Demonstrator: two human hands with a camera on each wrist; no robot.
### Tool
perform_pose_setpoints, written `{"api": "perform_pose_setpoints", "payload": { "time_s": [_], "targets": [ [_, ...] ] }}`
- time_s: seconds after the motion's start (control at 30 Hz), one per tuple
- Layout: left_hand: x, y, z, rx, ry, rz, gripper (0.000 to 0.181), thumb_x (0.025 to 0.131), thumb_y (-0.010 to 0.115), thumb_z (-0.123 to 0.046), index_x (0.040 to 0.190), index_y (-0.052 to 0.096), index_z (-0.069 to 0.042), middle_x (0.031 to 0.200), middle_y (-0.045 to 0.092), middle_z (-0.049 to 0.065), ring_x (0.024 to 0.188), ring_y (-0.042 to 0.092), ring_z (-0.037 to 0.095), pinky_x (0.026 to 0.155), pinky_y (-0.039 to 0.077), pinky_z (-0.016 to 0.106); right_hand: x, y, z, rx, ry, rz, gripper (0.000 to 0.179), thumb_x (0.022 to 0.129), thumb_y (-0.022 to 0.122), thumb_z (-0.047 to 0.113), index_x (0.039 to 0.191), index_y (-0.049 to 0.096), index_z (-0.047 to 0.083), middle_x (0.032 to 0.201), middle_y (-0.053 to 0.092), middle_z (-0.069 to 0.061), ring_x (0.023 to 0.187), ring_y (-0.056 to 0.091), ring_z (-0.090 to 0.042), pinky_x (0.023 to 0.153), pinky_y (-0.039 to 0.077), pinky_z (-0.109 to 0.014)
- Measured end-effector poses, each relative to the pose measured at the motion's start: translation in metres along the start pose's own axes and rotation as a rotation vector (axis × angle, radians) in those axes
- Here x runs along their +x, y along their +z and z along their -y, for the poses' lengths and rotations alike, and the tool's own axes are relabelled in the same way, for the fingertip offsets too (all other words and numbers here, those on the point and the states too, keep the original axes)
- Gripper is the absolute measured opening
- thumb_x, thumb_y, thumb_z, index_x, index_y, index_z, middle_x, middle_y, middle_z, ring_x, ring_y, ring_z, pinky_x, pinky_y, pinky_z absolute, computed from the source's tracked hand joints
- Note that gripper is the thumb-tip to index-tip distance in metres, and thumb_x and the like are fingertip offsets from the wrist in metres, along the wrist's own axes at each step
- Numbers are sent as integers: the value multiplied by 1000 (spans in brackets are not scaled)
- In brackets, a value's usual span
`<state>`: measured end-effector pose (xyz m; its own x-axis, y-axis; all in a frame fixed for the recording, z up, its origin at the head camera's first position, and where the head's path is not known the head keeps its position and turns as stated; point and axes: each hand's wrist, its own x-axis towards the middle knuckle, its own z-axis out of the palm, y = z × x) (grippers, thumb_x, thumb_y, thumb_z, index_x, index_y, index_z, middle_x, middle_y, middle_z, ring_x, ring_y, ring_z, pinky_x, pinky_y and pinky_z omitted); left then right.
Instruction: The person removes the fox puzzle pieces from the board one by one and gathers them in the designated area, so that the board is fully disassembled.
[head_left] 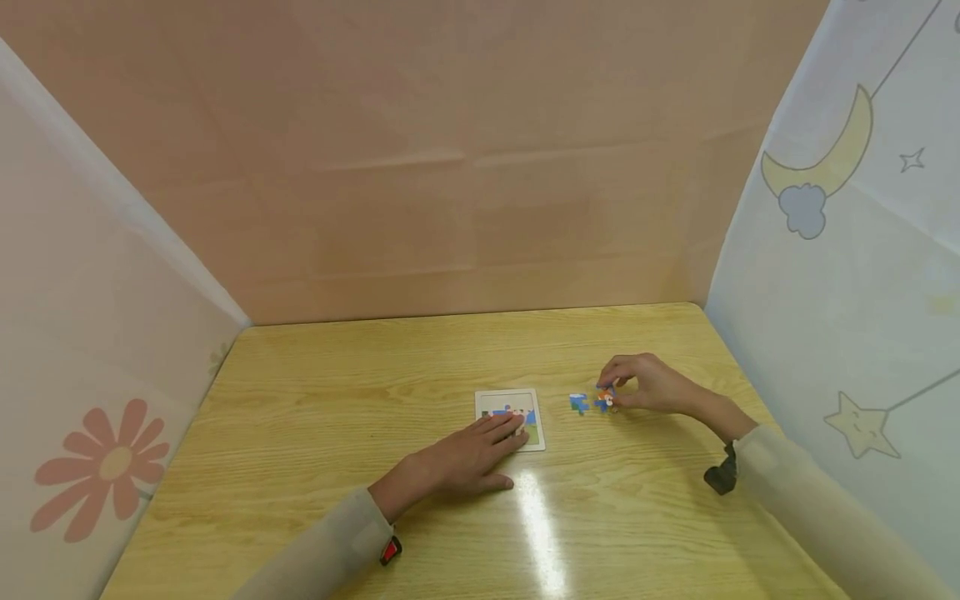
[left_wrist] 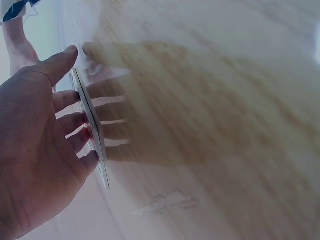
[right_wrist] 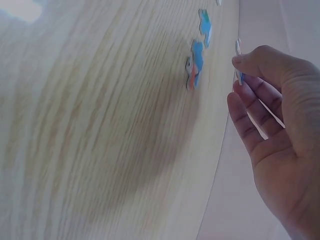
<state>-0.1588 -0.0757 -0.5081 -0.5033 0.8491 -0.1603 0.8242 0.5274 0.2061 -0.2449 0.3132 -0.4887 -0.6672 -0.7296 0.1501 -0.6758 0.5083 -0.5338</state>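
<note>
My left hand lies with fairly straight fingers over the lower part of a small white-rimmed jigsaw puzzle tray, touching it. Coloured pieces show inside the tray, partly hidden by those fingers. From the left wrist view, the tray's edge is seen side-on under the fingertips. To the right, my right hand pinches a puzzle piece between thumb and fingers, above the table. Below and beside it, a blue and green puzzle piece and another blue piece with orange lie on the wood.
The wooden table meets a plain tan back panel. Pale side panels with a flower and a moon stand left and right. A bright light reflection crosses the table's front part.
</note>
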Motion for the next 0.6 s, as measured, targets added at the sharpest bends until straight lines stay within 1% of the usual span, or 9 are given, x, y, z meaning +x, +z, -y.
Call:
{"api": "perform_pose_setpoints", "payload": {
  "time_s": [0.13, 0.4, 0.6],
  "targets": [
    [1, 1, 1, -3, -5, 1, 75, 111, 50, -50, 170, 24, -11, 177, 14, 12, 165, 11, 27, 133, 14, 42, -7, -2, -4, -19, -3, -16, 24, 83, 86, -4, 106, 81, 3, 107, 74, -3, 93, 73, -21, 78, 66, -38],
    [1, 1, 0, -18, -7, 5, 75, 111, 50, -49, 170, 24, -11, 177, 14, 12, 165, 11, 26, 133, 14, 42, -22, -6, -12, -13, 1, -39, 25, 83, 82, -9, 105, 81, 4, 105, 74, -4, 91, 73, -22, 75, 65, -43],
    [1, 0, 1, -21, -3, 1, 74, 111, 50, -49, 170, 25, -11, 177, 15, 12, 165, 11, 27, 133, 15, 43, -32, -8, -14, -26, 24, -45, 26, 84, 81, -9, 104, 81, 7, 104, 75, -3, 91, 74, -22, 76, 65, -43]
  ]
}}
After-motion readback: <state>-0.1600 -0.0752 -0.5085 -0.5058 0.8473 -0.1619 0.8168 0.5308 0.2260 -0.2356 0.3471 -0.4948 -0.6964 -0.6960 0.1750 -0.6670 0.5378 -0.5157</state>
